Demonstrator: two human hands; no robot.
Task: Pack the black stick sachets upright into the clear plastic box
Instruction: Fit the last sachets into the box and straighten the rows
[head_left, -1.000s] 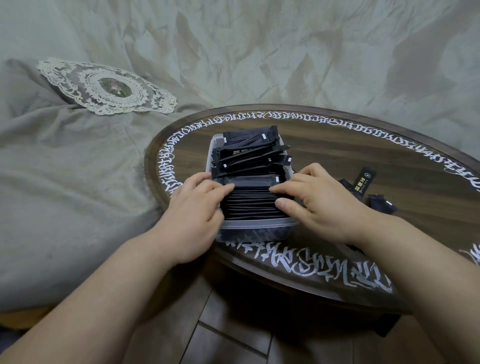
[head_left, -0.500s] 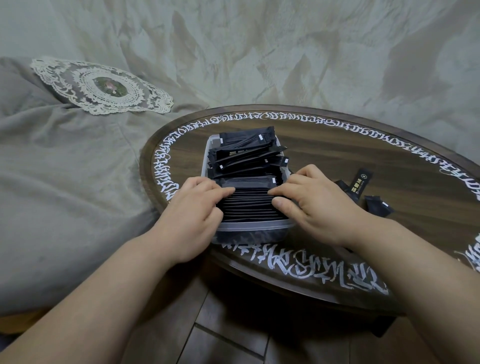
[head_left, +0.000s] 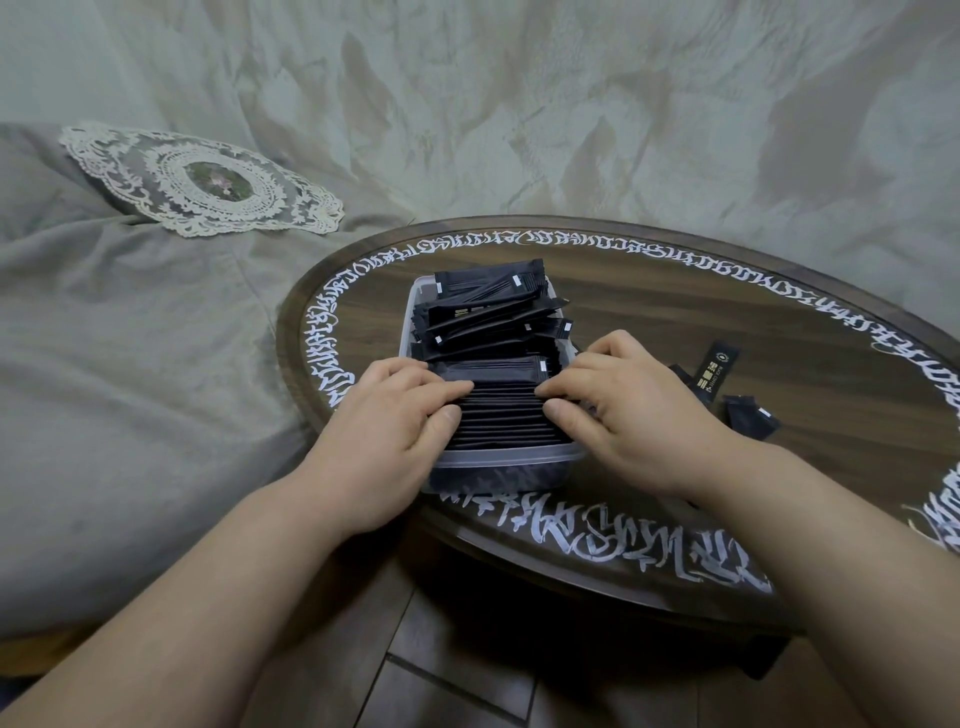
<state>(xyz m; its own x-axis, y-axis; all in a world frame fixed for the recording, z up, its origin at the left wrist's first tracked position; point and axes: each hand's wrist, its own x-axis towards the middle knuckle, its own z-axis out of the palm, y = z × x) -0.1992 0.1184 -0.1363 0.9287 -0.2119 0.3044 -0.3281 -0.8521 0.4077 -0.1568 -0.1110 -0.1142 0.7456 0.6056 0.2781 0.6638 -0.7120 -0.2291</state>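
**Two hands on the packed row**

Two hands meet at the centre of the frame over the box (head_left: 506, 457), which sits on the near-left part of the round surface (head_left: 675, 322). The left hand (head_left: 395, 431) lies at the box's left side, the right hand (head_left: 623, 410) at its right — fingers (head_left: 558, 387) of both are loosely curved and close together, tips pressing on the top edges of the upright sachets (head_left: 498, 415) filling the near half. In the far half, loose sachets (head_left: 488, 306) lie tilted and heaped above the rim. More sachets — spare ones (head_left: 748, 415) — lie on the surface right of the right hand. A doily (head_left: 202, 179) rests on grey cloth at upper left.
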